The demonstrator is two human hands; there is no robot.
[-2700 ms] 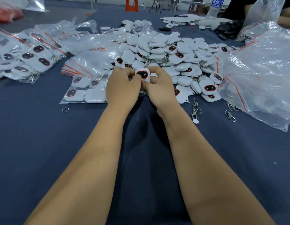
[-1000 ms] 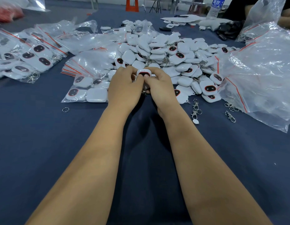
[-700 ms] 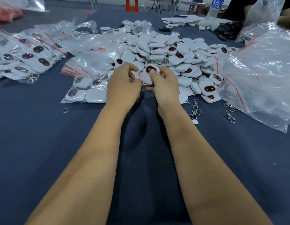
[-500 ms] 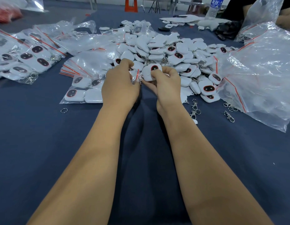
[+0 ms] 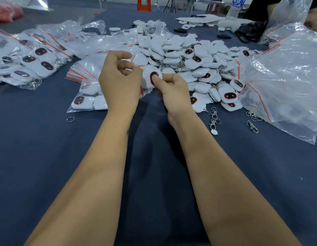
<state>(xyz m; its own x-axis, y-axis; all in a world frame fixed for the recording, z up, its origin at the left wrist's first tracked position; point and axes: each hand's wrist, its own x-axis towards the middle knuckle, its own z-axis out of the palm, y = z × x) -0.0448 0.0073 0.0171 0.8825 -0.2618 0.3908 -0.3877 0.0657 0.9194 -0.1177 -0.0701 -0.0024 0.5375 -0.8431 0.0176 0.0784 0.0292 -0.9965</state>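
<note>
here, right hand (image 5: 173, 93) pinches the white key fob (image 5: 148, 79), thumb on its dark oval; left hand (image 5: 120, 84), fingers curled, grips its other edge, above blue cloth (image 5: 38, 148), just before the fob pile (image 5: 200, 71).

The only writing I can make out is white characters on the blue label (image 5: 238, 0) of the water bottle (image 5: 233, 11) at the desk's (image 5: 154, 174) far edge, too blurred to read.

Light: bright, even, from overhead.
Shadows: soft dark patch on the blue cloth (image 5: 148, 148) between left hand (image 5: 120, 82) and right hand (image 5: 173, 93).
Glare: white sheen on the clear bags (image 5: 287, 71) at right.
Blur: smeared top left corner.
Distortion: wide-angle stretch toward the edges.
</note>
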